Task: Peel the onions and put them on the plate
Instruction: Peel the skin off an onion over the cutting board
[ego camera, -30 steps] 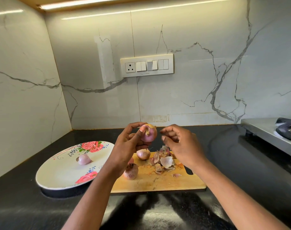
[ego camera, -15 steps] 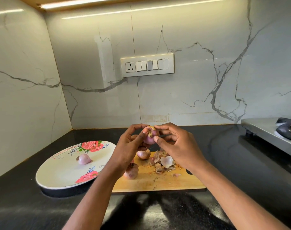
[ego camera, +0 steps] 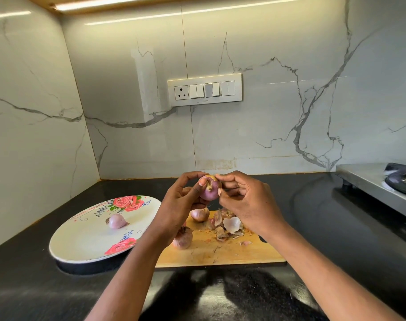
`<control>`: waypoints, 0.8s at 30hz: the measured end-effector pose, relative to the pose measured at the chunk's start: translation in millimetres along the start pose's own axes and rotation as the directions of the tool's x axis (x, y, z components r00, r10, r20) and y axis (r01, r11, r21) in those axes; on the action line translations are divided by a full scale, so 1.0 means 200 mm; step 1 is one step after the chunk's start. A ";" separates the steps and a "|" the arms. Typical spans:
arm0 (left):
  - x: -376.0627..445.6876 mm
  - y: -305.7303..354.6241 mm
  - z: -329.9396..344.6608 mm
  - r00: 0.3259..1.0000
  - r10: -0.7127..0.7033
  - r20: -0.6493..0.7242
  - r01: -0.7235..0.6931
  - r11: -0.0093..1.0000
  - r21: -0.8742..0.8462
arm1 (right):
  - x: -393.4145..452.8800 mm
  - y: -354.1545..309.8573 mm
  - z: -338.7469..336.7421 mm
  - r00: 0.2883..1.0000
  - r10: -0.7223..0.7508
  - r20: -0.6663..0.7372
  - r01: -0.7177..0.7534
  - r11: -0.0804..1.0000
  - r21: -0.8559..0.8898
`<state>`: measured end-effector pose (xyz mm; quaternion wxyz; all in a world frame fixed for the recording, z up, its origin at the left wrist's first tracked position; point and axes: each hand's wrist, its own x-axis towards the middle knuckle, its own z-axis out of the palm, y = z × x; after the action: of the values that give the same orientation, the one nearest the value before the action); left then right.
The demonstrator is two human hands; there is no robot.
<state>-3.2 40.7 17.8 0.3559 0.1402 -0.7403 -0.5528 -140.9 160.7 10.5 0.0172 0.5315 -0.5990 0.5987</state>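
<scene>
1. Left hand [ego camera: 182, 202]: raised above the near counter, fingers and thumb curled round a pinkish held onion [ego camera: 209, 188], root tuft facing the camera.
2. Right hand [ego camera: 246, 202]: raised beside the left, fingers bent, fingertips pinching at the top right edge of the same onion.
3. Cutting board [ego camera: 220, 253]: wooden, flat on the black counter [ego camera: 324, 228], below both hands. Contents: 1 unpeeled onion [ego camera: 182, 238] near its left edge, partly hidden by the left wrist; 1 second unpeeled onion [ego camera: 199, 214] farther back; 1 heap of peeled skins [ego camera: 229, 225] right of centre.
4. Plate [ego camera: 81, 242]: white, oval, rose print, tilted on a dark base left of the board. Contents: 1 peeled onion [ego camera: 117, 221] near its middle.
5. Stove [ego camera: 377, 184]: steel, at the far right edge of the counter.
6. Switch panel [ego camera: 204, 89]: on the marble back wall, 1 socket and several switches.
</scene>
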 end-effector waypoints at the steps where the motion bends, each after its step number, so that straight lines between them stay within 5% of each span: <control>1: 0.00 0.00 0.00 1.000 -0.001 -0.001 0.001 1.000 -0.001 | 0.00 0.00 0.01 1.000 0.001 -0.006 -0.001 1.000 -0.008; 12: 0.00 0.00 0.01 0.999 0.018 -0.048 -0.016 0.999 0.041 | -0.01 -0.02 0.06 0.983 -0.030 -0.182 0.014 0.996 -0.087; 24: 0.00 0.01 0.01 0.999 -0.018 -0.028 0.017 0.999 -0.038 | 0.00 -0.04 0.02 0.977 -0.004 -0.211 -0.030 0.987 -0.161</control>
<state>-3.7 42.5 18.7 0.3640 0.1477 -0.7233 -0.5680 -133.9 159.5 14.8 0.1201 0.4578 -0.6442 0.6008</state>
